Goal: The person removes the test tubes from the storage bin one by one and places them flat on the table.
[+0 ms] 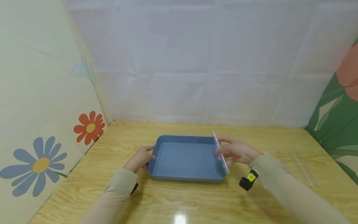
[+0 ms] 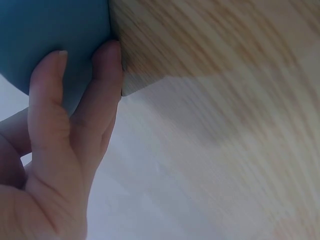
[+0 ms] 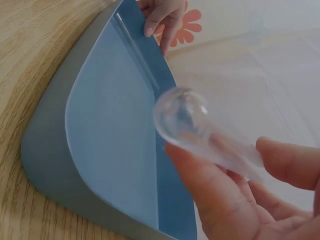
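Far L: wall sheet (image 1: 25, 93) w/ blue flower (image 1: 41, 165) & red flower (image 1: 89, 127). Next, person's L hand (image 1: 140, 158) grips L rim of blue tray (image 1: 185, 160), mid-table (image 1: 179, 199). Hands well apart: R hand (image 1: 237, 151) pinches clear tube (image 1: 222, 157), tilted, in front of tray's R rim; can't tell if touching. R sleeve (image 1: 275, 175) partly blocks loose clear tubes (image 1: 300, 169) on table's R side. Far R: printed green leaves (image 1: 337, 121).
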`<state>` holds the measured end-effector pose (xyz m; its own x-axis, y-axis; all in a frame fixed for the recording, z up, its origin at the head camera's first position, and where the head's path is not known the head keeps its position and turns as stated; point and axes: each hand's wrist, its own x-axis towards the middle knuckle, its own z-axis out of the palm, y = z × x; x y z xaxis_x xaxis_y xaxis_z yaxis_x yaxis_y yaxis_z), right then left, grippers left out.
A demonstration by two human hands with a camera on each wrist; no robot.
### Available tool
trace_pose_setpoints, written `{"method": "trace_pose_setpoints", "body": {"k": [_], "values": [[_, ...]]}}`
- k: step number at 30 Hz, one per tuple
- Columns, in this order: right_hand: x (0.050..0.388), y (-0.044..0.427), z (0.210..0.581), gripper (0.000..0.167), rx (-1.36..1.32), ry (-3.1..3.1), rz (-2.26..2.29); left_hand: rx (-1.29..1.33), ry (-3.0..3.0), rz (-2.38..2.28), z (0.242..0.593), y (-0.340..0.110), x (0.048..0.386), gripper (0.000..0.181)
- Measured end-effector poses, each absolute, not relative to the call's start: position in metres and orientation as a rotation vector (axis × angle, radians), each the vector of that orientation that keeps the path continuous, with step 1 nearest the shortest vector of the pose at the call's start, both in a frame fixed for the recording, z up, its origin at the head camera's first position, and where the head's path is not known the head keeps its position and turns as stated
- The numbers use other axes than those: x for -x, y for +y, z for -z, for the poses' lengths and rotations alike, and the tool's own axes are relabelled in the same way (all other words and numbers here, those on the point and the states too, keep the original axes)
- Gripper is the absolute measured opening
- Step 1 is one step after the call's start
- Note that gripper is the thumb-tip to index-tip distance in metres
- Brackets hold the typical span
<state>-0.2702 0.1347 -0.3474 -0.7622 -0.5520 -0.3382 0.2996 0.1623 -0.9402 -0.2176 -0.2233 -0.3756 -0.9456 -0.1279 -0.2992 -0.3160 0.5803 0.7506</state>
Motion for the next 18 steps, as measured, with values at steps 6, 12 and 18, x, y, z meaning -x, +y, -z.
{"method": "trace_pose_setpoints", "body": {"k": [6, 12, 18], "values": [[0.269, 0.139, 0.348, 0.063, 0.257, 1.795, 1.674, 0.366, 2.6, -1.308, 0.377, -0.223, 0.217, 0.058], [0.267, 0.142, 0.35, 0.062, 0.259, 1.814, 1.668, 0.352, 2.613, -1.286, 0.377, -0.224, 0.217, 0.058], [0.268, 0.147, 0.35, 0.061, 0.261, 1.831, 1.662, 0.356, 2.613, -1.287, 0.376, -0.224, 0.216, 0.058]]}}
